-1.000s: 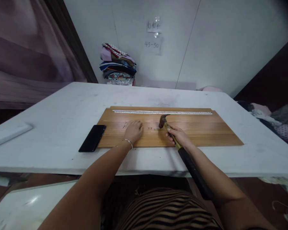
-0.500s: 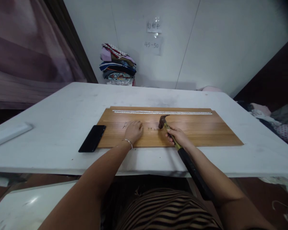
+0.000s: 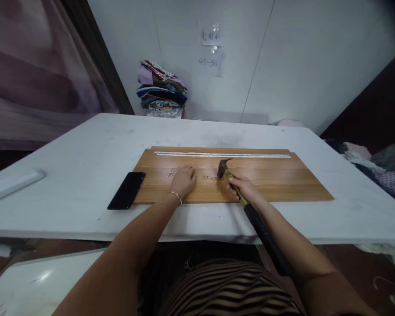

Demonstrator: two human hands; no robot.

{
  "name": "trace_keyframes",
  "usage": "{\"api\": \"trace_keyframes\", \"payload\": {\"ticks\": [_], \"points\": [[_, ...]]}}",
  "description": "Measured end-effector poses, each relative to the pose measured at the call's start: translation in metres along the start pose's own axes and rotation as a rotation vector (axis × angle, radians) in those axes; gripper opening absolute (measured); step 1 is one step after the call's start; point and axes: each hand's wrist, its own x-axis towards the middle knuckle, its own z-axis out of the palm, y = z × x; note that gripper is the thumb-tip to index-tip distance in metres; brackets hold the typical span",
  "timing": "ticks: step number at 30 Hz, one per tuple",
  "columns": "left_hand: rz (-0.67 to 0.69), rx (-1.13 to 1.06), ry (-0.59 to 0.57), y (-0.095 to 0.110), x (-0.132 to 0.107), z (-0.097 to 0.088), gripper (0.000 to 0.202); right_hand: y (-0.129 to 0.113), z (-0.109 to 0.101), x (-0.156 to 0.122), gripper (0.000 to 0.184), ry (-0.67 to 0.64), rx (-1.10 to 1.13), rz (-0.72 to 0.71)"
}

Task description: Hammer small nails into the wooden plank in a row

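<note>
My right hand [image 3: 246, 188] is closed round the yellow part of a claw hammer's shaft. The claw hammer [image 3: 263, 230] has a rusty brown head and a black grip that runs back along my forearm. Its head is over a wood-grain board [image 3: 273, 177], close to the right end of a short row of small nails [image 3: 207, 177]. My left hand [image 3: 184, 181] lies palm down on the board, left of that row, its fingers extended. Several loose nails [image 3: 170, 172] lie just left of it, partly hidden by the hand.
Two white measuring strips [image 3: 224, 155] run along the board's far side. A black phone [image 3: 127, 190] overlaps the board's left edge. The white table [image 3: 69, 175] carries a long white object [image 3: 13, 184] at left. Folded clothes [image 3: 163, 90] are stacked against the wall.
</note>
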Motion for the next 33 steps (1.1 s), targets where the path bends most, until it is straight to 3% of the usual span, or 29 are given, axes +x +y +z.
{"api": "trace_keyframes", "payload": {"ticks": [33], "points": [[0.0,0.035,-0.016,0.0015,0.0,-0.0016,0.023,0.0005,0.0017,-0.0003,0.034,0.022,0.008,0.0]]}}
